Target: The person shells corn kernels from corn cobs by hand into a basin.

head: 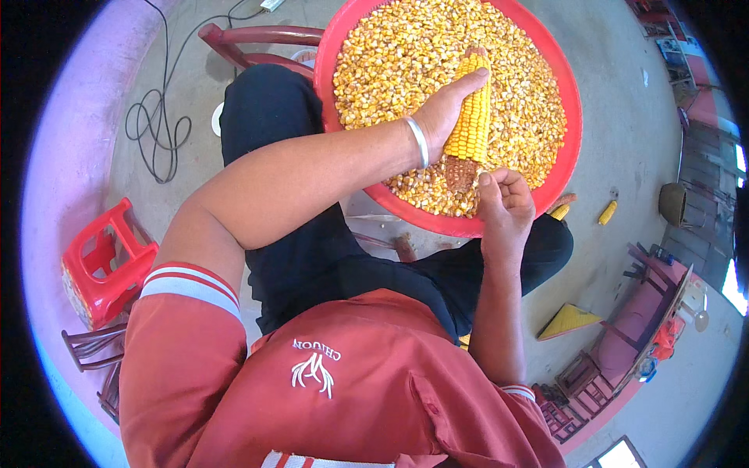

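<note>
A large red plastic basin (570, 126) full of loose corn kernels (392, 64) rests by my knees. Above the kernels my left hand (447, 114), with a silver bangle at the wrist, grips an ear of corn (475, 117) with its thumb on top. Yellow kernels still cover most of the ear, while its end nearest me is bare reddish cob (461, 172). My right hand (506, 193) is at the basin's near rim, beside that bare end. Its thumb and forefinger are pinched together around a small pale bit, seemingly a kernel; the other fingers are curled.
A wooden chair (269, 36) stands behind the basin's left side, with a black cable (158, 126) on the floor beyond. A red plastic stool (111, 263) is at left. Corn ears (608, 212) lie on the floor at right, near a yellow triangular object (567, 322).
</note>
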`<state>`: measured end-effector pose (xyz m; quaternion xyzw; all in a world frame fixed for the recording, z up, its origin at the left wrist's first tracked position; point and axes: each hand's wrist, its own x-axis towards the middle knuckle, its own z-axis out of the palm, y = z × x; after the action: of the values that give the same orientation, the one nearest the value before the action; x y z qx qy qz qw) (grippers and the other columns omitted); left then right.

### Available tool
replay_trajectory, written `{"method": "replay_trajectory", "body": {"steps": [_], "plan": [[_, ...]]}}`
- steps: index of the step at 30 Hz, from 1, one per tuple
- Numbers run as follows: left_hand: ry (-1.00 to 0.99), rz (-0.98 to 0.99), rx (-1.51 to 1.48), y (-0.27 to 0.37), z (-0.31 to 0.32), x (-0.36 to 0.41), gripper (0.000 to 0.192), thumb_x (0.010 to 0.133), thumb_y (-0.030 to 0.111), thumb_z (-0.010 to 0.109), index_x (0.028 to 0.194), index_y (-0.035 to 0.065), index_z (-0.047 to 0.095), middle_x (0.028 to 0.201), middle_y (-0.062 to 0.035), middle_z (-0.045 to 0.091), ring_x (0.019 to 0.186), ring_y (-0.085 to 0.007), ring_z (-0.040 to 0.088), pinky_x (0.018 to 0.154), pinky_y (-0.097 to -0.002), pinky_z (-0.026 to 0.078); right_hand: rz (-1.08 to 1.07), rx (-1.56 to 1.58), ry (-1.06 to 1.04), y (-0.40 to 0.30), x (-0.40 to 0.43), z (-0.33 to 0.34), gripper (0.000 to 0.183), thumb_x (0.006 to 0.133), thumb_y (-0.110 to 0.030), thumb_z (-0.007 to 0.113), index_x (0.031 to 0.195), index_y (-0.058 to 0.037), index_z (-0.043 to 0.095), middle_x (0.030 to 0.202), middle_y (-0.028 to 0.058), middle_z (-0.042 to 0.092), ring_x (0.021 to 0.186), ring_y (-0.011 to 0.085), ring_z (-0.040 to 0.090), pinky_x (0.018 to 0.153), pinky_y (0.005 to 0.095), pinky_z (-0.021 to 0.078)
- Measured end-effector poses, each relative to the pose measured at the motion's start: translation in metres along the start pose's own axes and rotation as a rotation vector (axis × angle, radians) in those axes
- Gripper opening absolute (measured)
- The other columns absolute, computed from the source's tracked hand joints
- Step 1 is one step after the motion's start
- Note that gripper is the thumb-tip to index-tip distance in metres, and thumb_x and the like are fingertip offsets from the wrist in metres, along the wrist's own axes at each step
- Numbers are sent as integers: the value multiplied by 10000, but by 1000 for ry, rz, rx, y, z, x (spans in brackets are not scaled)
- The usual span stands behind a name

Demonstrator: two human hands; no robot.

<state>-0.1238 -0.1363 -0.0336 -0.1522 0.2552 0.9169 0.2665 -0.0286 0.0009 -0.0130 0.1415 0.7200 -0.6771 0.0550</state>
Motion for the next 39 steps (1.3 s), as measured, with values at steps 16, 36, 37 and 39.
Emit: {"method": "replay_trajectory", "body": {"steps": [16, 36, 37, 39], "plan": [[109, 322, 272, -9, -3, 8, 335, 881, 405, 603, 975, 84, 584, 731, 8, 555, 610, -84, 531, 549, -242, 438, 41, -117, 57, -6, 3, 28, 146, 855, -97, 680, 888, 36, 628, 744, 9, 625, 626, 16, 536, 536, 160, 414], [74, 62, -9, -4, -9, 14, 329, 892, 439, 562, 922, 112, 581, 712, -18, 580, 584, -137, 573, 557, -278, 498, -112, -198, 179, 0, 0, 1, 71, 848, -29, 636, 893, 2, 590, 693, -36, 574, 568, -7, 468, 507, 152, 377], [79, 62, -21, -4, -8, 13, 330, 887, 439, 570, 920, 111, 579, 714, -18, 578, 593, -136, 574, 555, -281, 500, -102, -186, 184, 0, 2, -3, 76, 855, -27, 627, 912, 2, 587, 706, -30, 578, 574, -3, 473, 515, 154, 382], [82, 60, -32, -4, -7, 12, 331, 883, 439, 578, 918, 110, 576, 716, -18, 577, 602, -135, 576, 553, -285, 503, -112, -263, 178, 4, 4, -10, 82, 868, -32, 614, 935, 3, 581, 739, -19, 585, 600, 8, 491, 530, 162, 396]]}}
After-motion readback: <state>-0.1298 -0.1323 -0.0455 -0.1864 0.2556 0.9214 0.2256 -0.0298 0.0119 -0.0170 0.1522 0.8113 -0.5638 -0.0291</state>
